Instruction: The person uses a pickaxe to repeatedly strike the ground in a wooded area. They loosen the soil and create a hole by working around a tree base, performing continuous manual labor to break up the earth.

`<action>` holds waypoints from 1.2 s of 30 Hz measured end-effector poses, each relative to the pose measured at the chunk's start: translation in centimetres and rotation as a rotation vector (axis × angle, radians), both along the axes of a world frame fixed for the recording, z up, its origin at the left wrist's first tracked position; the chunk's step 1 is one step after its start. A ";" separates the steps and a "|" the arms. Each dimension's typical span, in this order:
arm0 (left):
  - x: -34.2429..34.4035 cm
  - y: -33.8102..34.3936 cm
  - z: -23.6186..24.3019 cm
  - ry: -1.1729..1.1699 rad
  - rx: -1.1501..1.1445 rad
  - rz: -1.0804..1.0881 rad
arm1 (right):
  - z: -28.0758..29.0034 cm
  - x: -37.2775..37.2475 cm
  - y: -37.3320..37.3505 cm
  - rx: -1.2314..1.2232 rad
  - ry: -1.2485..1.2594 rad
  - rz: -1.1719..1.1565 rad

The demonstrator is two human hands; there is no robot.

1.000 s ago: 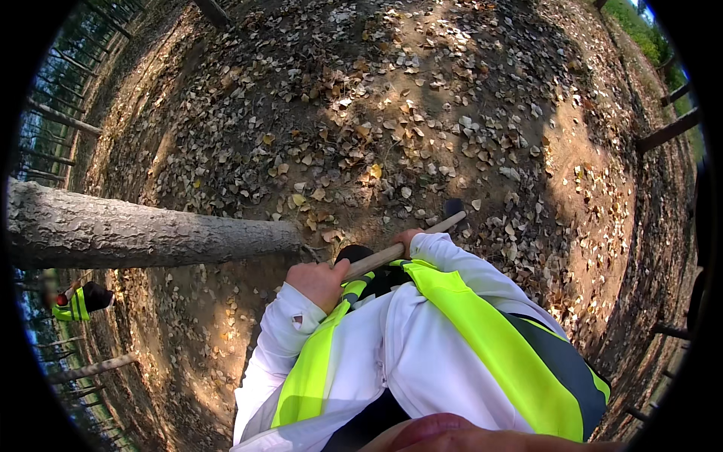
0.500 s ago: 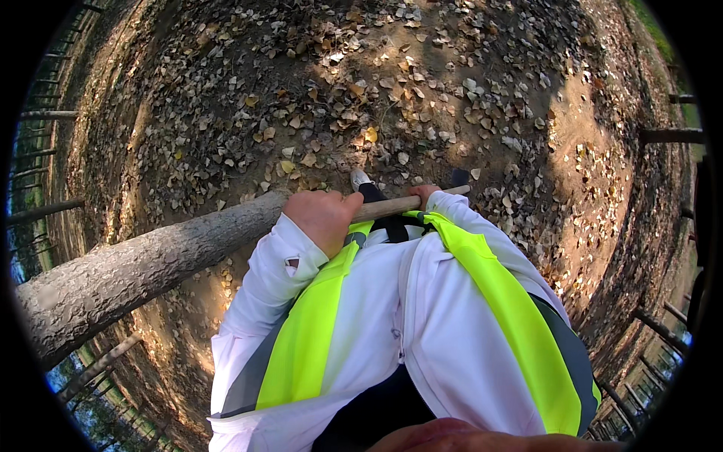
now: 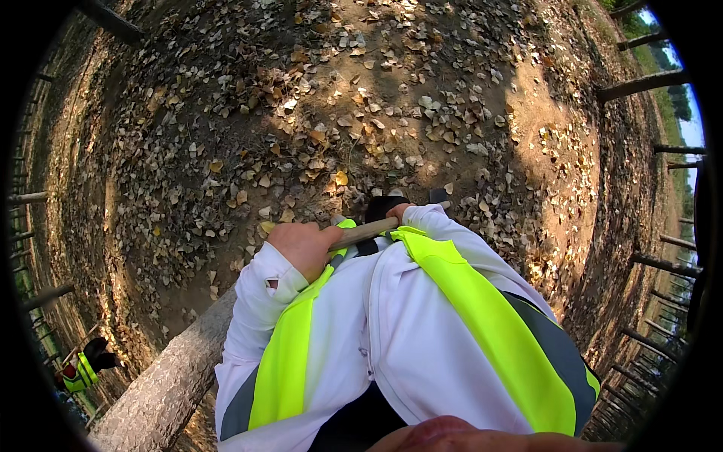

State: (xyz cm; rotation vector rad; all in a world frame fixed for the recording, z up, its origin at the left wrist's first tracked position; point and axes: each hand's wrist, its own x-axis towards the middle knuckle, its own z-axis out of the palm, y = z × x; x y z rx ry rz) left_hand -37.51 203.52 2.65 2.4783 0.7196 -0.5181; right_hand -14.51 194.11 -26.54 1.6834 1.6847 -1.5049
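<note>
A pale wooden pole (image 3: pixel 367 233), like a tool handle, lies slantwise across the front of my body. Wrapped round its left part is my left hand (image 3: pixel 305 248), closed with the knuckles up. Farther right, my right hand (image 3: pixel 399 213) grips the same pole, its fingers partly hidden by the sleeve. A small dark grey flat piece (image 3: pixel 438 196) shows just beyond the pole's right end; whether it is joined to the pole I cannot tell. Both arms are in white sleeves, under a yellow-green and grey vest (image 3: pixel 282 369).
A thick tree trunk (image 3: pixel 169 384) rises close by my left arm. Dry leaves (image 3: pixel 316 135) cover the brown soil. At the far left is another person (image 3: pixel 81 371) in a bright vest. Several trunks (image 3: pixel 644 85) stand along both rims.
The near trunk has shifted from the left toward the lower left as my view turned. Another person has come into view at the left. Both hands keep hold of the pole.
</note>
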 end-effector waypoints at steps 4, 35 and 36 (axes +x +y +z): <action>-0.6 1.9 -0.8 -0.083 -0.033 0.116 | 0.7 1.0 3.4 0.022 -0.020 0.034; 22.5 18.7 -0.2 0.002 0.256 0.217 | -0.8 22.8 27.2 0.140 0.113 0.087; 22.7 19.3 -0.2 0.014 0.260 0.206 | -1.1 23.0 27.5 0.131 0.108 0.085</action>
